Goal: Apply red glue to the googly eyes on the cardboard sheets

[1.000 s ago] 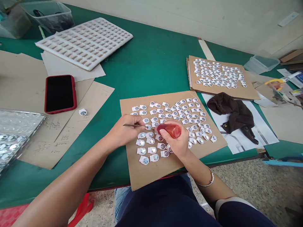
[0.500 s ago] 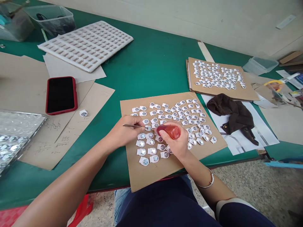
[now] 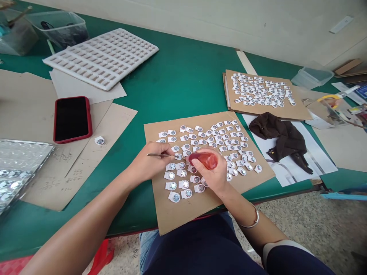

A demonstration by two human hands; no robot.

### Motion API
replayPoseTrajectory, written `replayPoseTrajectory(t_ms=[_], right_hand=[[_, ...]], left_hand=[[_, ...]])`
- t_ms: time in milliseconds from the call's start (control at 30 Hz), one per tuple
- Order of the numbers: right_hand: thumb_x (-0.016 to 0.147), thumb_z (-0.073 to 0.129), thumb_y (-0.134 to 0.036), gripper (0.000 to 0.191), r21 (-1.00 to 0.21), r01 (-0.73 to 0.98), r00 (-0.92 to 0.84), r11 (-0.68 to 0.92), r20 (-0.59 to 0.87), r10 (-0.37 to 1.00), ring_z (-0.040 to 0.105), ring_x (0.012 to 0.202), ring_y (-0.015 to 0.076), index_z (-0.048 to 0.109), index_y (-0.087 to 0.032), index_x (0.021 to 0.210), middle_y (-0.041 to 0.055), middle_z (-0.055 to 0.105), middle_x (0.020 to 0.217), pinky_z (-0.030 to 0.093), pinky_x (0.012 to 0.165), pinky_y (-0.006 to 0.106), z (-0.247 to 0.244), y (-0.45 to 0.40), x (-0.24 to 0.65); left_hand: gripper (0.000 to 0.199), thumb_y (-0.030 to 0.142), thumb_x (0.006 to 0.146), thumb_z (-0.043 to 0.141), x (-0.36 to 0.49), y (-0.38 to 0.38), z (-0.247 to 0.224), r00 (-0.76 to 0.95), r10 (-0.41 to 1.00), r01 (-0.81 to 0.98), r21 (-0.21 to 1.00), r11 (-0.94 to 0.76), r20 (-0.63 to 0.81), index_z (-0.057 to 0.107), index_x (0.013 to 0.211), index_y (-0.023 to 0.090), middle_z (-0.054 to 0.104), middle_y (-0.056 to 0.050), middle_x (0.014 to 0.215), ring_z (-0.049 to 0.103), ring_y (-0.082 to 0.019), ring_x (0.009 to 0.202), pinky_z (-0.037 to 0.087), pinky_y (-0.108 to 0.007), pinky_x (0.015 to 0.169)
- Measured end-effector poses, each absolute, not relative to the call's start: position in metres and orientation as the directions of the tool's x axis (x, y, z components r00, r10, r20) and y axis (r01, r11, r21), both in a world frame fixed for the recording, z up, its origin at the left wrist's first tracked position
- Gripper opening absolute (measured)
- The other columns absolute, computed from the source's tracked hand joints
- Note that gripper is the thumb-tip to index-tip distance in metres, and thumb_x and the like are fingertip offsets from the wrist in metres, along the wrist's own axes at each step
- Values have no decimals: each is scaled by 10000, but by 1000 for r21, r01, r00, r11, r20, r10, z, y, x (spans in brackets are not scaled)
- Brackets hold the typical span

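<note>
Where the green table [image 3: 183, 80] ends behind the cardboard [image 3: 183, 214], pale wall [image 3: 229, 23] rises.

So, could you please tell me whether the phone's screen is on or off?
It looks off: the phone lies face up, all black inside its red case, with nothing lit.

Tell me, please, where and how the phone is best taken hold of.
Probably by the two long sides of the phone, with fingers coming from above: it lies flat, screen up, and its narrow width should be easier to span than its length. The left hand is nearer, but holds a thin tool.
</note>
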State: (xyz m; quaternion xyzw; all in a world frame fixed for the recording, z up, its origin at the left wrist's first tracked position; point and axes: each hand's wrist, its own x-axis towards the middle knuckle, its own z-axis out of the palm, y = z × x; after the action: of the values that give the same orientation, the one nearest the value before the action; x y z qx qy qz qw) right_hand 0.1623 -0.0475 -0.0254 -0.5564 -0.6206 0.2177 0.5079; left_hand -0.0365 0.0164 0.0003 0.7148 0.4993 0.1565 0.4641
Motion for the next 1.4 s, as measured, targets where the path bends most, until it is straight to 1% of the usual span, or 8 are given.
replayPoseTrajectory(t_ms=[200,333,500,700,1400], right_hand=[[739,691,-305,209,-837,475,150,273,383,912,619,820,172,600,-219,906,28,646,870,528,751,365,-25,-47,162],[736,698,-297,212,-839,477,169,264,382,909,625,833,174,605,-215,907,33,653,873,529,757,362,-27,-48,162],[733,701,-287,224,-838,471,163,276,390,906,626,847,175,602,-210,919,36,653,888,527,772,363,-27,-47,163],[737,696,-302,216,-835,480,172,269,390,905,627,844,178,602,-213,909,38,657,885,528,776,374,-28,-48,163],[739,694,-306,205,-844,469,162,261,373,914,628,837,176,605,-220,903,29,659,873,532,773,370,-28,-47,160]], left_hand=[[127,272,738,575,-37,16,-1,457,862,551,831,-79,-221,632,699,166,625,-8,640,519,-125,578,357,-222,507],[110,252,736,576,-37,16,-1,458,864,551,830,-92,-208,627,684,170,625,2,638,513,-118,573,352,-218,508],[113,250,743,570,-36,16,1,462,860,553,828,-90,-215,634,697,168,627,-1,645,525,-123,583,353,-221,510],[121,249,751,560,-36,16,1,463,859,556,827,-89,-219,652,734,173,653,-8,703,565,-139,631,367,-227,524],[120,238,739,553,-36,15,3,465,857,554,828,-87,-222,645,710,165,649,-15,685,561,-138,610,361,-232,512]])
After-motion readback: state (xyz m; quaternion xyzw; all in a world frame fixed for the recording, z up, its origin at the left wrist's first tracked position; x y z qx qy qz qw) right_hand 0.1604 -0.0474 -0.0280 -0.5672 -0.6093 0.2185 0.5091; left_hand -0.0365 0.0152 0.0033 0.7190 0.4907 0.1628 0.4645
